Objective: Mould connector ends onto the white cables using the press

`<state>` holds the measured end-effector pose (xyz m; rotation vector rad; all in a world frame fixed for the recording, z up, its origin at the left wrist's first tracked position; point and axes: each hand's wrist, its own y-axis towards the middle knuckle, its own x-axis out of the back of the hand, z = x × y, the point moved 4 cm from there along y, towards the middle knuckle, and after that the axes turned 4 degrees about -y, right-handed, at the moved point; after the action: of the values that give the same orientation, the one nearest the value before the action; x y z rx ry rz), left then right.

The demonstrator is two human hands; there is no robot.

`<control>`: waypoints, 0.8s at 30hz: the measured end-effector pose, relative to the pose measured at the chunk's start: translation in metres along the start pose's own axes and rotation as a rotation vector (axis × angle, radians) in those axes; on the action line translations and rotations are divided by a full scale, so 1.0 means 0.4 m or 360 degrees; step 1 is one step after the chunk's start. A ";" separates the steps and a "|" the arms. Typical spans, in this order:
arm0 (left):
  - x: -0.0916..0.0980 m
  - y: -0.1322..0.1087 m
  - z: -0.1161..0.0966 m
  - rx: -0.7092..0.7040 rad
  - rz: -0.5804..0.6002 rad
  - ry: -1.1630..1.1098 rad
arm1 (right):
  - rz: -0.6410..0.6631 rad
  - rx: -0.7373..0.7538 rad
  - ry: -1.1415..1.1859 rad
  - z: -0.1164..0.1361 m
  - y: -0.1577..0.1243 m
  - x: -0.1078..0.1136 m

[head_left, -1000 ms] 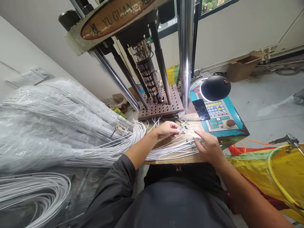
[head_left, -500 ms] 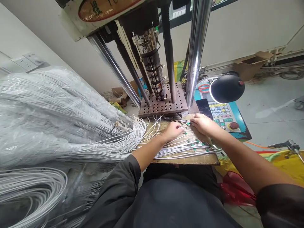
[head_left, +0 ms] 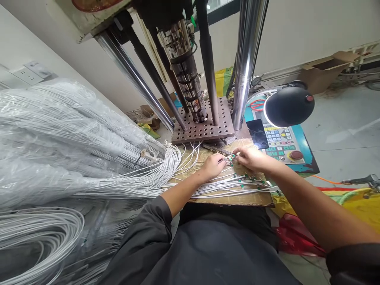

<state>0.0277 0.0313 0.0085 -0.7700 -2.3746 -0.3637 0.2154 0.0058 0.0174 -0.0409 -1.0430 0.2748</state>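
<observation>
White cables protrude from pinching left fingers toward right fingers, whose grip is unclear.

**Dressed in dark cloth, bare from mid-arm down**

Wears a plain dark top, charcoal with a faint bluish cast, matte and rounded across the front. Includes a left sleeve in blackish cloth, creased along its length and ending in a loose, wide hem well short of the wrist. Includes a right sleeve, nearly black, also ending well above the wrist. Leaves left hand and right hand bare. Shows black cloth over the lap, just below the near edge of the worktop.
</observation>
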 end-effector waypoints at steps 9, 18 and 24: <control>-0.021 -0.035 0.001 -0.0035 0.0014 -0.0020 | -0.0104 0.0167 0.0286 -0.026 -0.003 -0.030; -0.023 -0.037 -0.005 -0.0093 -0.0017 -0.0078 | -0.0060 0.0117 0.0285 -0.036 0.001 -0.037; -0.028 -0.040 -0.016 -0.0144 -0.0004 -0.0055 | -0.0096 0.0122 0.0228 -0.038 0.002 -0.046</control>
<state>0.0281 0.0111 0.0054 -0.8210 -2.4052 -0.4647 0.2195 0.0035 -0.0059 0.0394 -0.8893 0.2531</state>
